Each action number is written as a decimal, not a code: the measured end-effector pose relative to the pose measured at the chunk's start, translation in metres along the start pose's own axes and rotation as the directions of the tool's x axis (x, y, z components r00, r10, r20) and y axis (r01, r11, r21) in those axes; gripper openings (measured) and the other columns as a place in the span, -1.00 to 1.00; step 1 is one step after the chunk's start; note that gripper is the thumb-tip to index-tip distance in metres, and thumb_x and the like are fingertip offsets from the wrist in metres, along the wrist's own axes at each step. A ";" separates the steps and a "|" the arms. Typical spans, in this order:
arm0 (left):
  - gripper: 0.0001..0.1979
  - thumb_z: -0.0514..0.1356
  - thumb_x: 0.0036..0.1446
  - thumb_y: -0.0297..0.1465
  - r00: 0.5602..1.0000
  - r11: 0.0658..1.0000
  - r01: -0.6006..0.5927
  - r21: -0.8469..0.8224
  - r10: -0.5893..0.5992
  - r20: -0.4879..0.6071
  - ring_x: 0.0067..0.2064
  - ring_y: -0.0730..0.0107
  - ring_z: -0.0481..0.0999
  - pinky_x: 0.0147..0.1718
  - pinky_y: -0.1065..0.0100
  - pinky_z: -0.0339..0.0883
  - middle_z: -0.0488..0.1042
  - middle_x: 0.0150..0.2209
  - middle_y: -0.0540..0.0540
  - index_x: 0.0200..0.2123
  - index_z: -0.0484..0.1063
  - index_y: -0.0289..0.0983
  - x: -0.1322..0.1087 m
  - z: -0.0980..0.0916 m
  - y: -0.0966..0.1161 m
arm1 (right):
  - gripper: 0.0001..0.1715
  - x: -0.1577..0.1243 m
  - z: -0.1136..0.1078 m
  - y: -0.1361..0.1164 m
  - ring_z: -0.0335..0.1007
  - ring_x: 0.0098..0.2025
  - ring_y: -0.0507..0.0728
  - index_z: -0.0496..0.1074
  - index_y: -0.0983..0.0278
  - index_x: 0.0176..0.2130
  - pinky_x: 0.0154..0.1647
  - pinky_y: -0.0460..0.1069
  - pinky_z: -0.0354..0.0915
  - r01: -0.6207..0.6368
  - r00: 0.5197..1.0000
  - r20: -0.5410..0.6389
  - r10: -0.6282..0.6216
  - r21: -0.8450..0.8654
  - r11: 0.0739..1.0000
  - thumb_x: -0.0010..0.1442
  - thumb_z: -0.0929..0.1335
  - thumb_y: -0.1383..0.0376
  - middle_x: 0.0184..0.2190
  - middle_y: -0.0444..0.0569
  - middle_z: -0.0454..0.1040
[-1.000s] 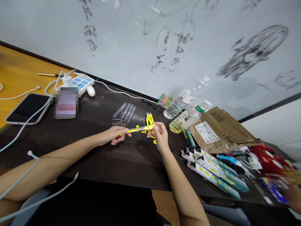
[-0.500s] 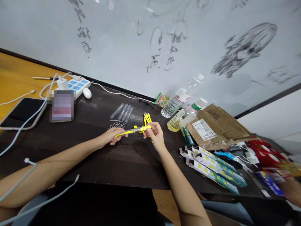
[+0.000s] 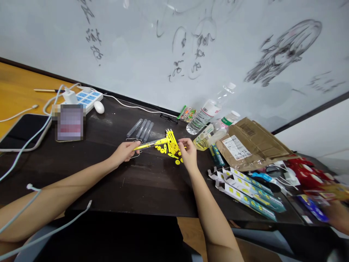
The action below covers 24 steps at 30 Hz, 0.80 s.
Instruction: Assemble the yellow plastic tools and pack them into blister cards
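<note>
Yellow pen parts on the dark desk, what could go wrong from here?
The small yellow pieces lie loose beside the right hand; a sweep of it could scatter or roll them away. The left hand holds the yellow pen by one end only, so its far tip may knock the pile. The bottle lying close by could roll into them.

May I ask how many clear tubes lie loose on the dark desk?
4. The tubes lie side by side in one row on the desk, just beyond the left hand, which holds a yellow pen. None seems hidden.
</note>
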<state>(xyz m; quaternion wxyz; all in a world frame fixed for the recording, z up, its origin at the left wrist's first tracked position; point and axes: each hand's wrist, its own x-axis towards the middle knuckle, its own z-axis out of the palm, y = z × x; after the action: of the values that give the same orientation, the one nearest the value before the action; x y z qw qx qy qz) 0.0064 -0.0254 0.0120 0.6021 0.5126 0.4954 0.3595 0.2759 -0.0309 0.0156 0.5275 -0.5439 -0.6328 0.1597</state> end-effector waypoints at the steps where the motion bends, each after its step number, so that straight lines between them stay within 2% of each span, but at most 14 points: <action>1: -0.58 0.07 0.17 -0.13 1.000 1.000 0.000 0.001 0.000 -0.003 -0.71 0.68 -0.12 -0.76 0.56 -0.17 -0.05 -0.73 0.17 -0.56 0.33 -0.35 0.000 0.000 0.000 | -0.87 -0.001 0.001 0.001 0.33 -0.35 0.09 0.38 0.27 -0.29 -0.32 -0.02 0.28 0.065 0.997 0.049 -0.060 -0.117 0.991 0.16 0.27 0.28 -0.36 -0.04 0.40; 4: -0.56 0.05 0.18 -0.14 1.000 1.000 -0.003 0.001 0.003 -0.018 -0.72 0.68 -0.13 -0.76 0.56 -0.19 -0.06 -0.73 0.16 -0.57 0.33 -0.36 -0.001 0.000 0.001 | -0.84 -0.005 0.005 0.001 0.31 -0.22 0.16 0.43 0.26 -0.29 -0.18 0.04 0.25 0.253 0.957 0.235 -0.172 -0.380 0.890 0.18 0.25 0.33 -0.30 0.02 0.40; 7: -0.56 0.05 0.18 -0.14 1.000 1.000 -0.007 -0.006 0.007 -0.024 -0.72 0.69 -0.13 -0.76 0.56 -0.21 -0.06 -0.73 0.16 -0.57 0.34 -0.36 -0.003 0.001 0.003 | -0.80 -0.011 0.012 0.000 0.26 -0.19 0.20 0.45 0.26 -0.20 -0.15 0.07 0.23 0.357 0.919 0.342 -0.196 -0.511 0.782 0.19 0.29 0.27 -0.25 0.05 0.40; 11: -0.56 0.04 0.18 -0.14 1.000 1.000 0.006 -0.002 -0.006 -0.015 -0.73 0.68 -0.14 -0.77 0.56 -0.22 -0.07 -0.74 0.17 -0.58 0.33 -0.35 -0.002 0.001 0.001 | -0.70 -0.015 0.029 0.002 0.21 -0.09 0.27 0.46 0.28 -0.21 -0.13 0.11 0.19 0.424 0.896 0.399 -0.194 -0.637 0.644 0.20 0.31 0.12 -0.15 0.13 0.39; 15: -0.58 0.06 0.17 -0.15 1.000 0.999 0.027 0.026 -0.026 -0.008 -0.74 0.68 -0.15 -0.77 0.56 -0.24 -0.07 -0.74 0.18 -0.58 0.33 -0.34 0.001 0.002 -0.003 | -0.74 -0.015 0.048 0.006 0.19 -0.07 0.30 0.47 0.29 -0.32 -0.08 0.15 0.14 0.424 0.899 0.399 -0.181 -0.691 0.586 0.21 0.30 0.16 -0.14 0.16 0.40; 18: -0.59 0.07 0.17 -0.16 1.000 0.999 0.029 0.034 -0.029 -0.008 -0.74 0.69 -0.15 -0.76 0.56 -0.24 -0.08 -0.74 0.18 -0.58 0.33 -0.34 0.002 0.002 -0.003 | -0.81 -0.013 0.051 0.006 0.21 -0.09 0.29 0.46 0.29 -0.30 -0.08 0.16 0.15 0.393 0.911 0.373 -0.177 -0.654 0.646 0.20 0.31 0.22 -0.19 0.15 0.42; 20: -0.59 0.06 0.18 -0.16 0.999 0.999 0.032 0.034 -0.031 -0.016 -0.74 0.68 -0.15 -0.76 0.55 -0.24 -0.08 -0.74 0.18 -0.58 0.33 -0.34 0.002 0.002 -0.003 | -0.83 -0.011 0.045 0.005 0.23 -0.12 0.26 0.44 0.29 -0.30 -0.10 0.15 0.17 0.321 0.938 0.302 -0.171 -0.566 0.760 0.18 0.31 0.24 -0.23 0.11 0.43; 22: -0.58 0.05 0.18 -0.17 0.999 0.999 0.029 0.037 -0.028 -0.027 -0.74 0.68 -0.15 -0.76 0.55 -0.26 -0.08 -0.75 0.18 -0.59 0.33 -0.34 0.001 0.001 -0.001 | -0.84 -0.008 0.035 0.003 0.28 -0.18 0.21 0.41 0.27 -0.29 -0.14 0.11 0.21 0.197 0.971 0.202 -0.131 -0.353 0.915 0.17 0.30 0.23 -0.29 0.05 0.43; 24: -0.57 0.04 0.18 -0.17 0.999 0.999 0.010 0.047 -0.008 -0.035 -0.74 0.68 -0.15 -0.75 0.54 -0.26 -0.08 -0.76 0.17 -0.59 0.33 -0.34 0.001 0.000 -0.001 | -0.82 -0.006 0.024 0.000 0.32 -0.28 0.13 0.38 0.25 -0.27 -0.24 0.04 0.27 0.034 0.990 0.135 -0.033 -0.004 0.999 0.17 0.29 0.19 -0.35 -0.03 0.43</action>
<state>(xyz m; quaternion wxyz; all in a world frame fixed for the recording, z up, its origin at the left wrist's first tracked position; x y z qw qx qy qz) 0.0068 -0.0244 0.0108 0.5828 0.5182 0.5165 0.3537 0.2544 -0.0274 0.0031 0.4845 -0.5227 -0.6766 0.1850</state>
